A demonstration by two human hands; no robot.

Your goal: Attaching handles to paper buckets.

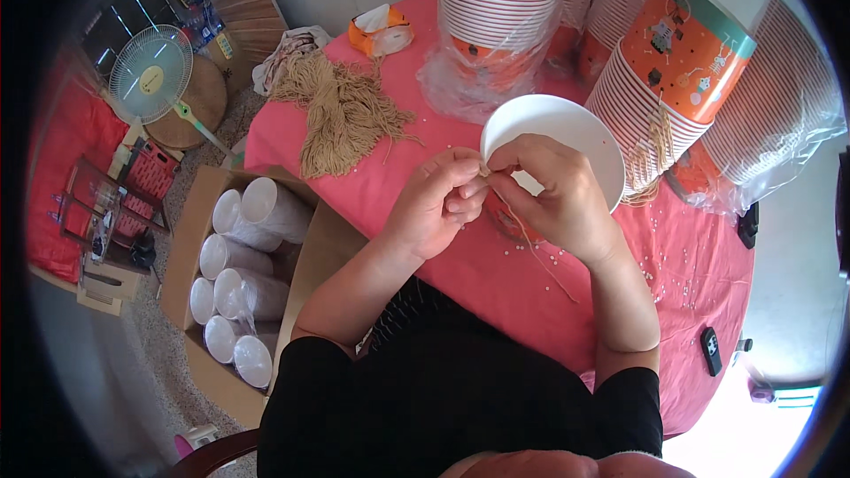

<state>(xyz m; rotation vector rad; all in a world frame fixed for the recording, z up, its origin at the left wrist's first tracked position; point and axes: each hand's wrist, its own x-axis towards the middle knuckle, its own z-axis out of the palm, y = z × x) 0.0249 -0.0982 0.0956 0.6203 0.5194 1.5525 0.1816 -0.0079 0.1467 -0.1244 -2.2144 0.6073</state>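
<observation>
In front of me stands a paper bucket, white inside, with a bit of orange outer wall showing under my hands. My left hand and my right hand meet at its near rim, fingertips pinched together on a thin tan string. The string's loose end trails down past the bucket and over the pink cloth. Whether the string passes through the rim is hidden by my fingers. A heap of tan strings lies farther left, and a small bunch of strings hangs over stacked buckets at the right.
Orange printed buckets are stacked at right, beside plastic-wrapped stacks. Small white bits dot the pink tablecloth. An orange tissue pack sits at the back. A cardboard box of wrapped cups and a fan stand left.
</observation>
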